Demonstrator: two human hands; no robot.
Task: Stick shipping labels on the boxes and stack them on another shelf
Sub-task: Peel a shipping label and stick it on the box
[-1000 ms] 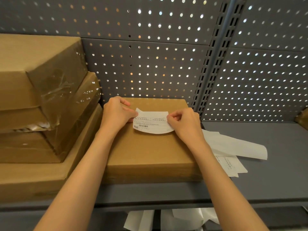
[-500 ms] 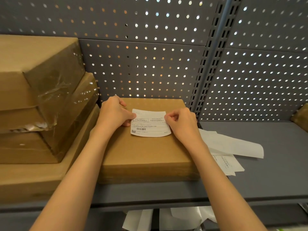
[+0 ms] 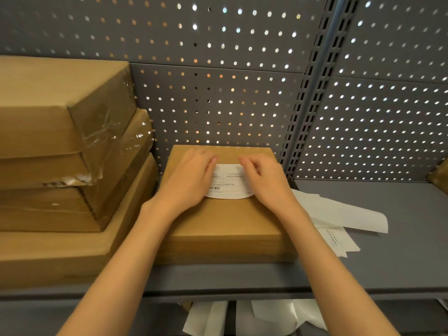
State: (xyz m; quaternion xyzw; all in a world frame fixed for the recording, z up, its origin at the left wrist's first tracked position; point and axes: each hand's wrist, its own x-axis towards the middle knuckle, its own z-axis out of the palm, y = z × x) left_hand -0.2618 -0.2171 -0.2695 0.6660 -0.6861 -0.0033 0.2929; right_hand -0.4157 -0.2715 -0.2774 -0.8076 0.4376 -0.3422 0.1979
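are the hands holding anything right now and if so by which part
Nothing is gripped. Both the left hand and right hand lie flat on the shipping label, pressing its side edges onto the box.

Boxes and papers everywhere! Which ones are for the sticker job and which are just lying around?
For the job:
- shipping label, pressed by left hand and right hand
- box under it
- stacked boxes

Lying about:
- loose white sheets
- papers on lower shelf

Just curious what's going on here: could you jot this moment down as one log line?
step: sticking label | left hand: pressing shipping label | right hand: pressing label | box: on shelf, not stacked
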